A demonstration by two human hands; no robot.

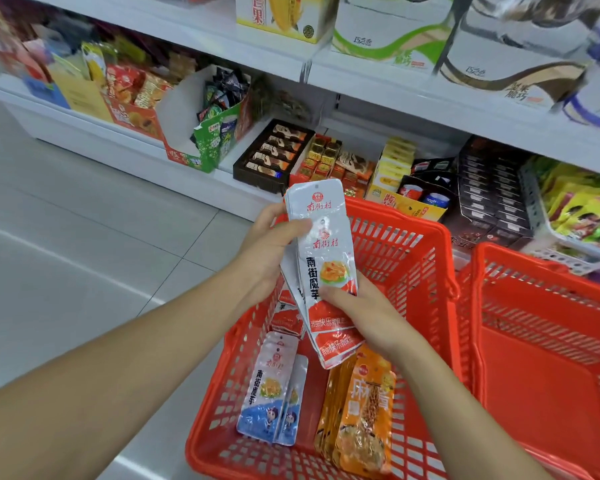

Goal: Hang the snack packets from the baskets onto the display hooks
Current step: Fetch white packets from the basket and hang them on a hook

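A stack of silver-and-red snack packets (323, 251) is held upright over a red basket (413, 244). My left hand (271, 244) grips the stack's upper left side, thumb across the front packet. My right hand (364, 317) pinches the lower part of the stack from the right. Inside the basket lie silver-and-blue packets (274, 389) on the left and orange packets (364, 410) on the right, with more red ones beneath the stack. No display hooks are visible.
A second red basket (548, 348) stands to the right, its visible part holding nothing. White shelves (187, 174) behind carry snack boxes and cartons, and a grey crate (534, 209) of yellow-green bags sits at the right. Grey tiled floor (66, 237) spreads to the left.
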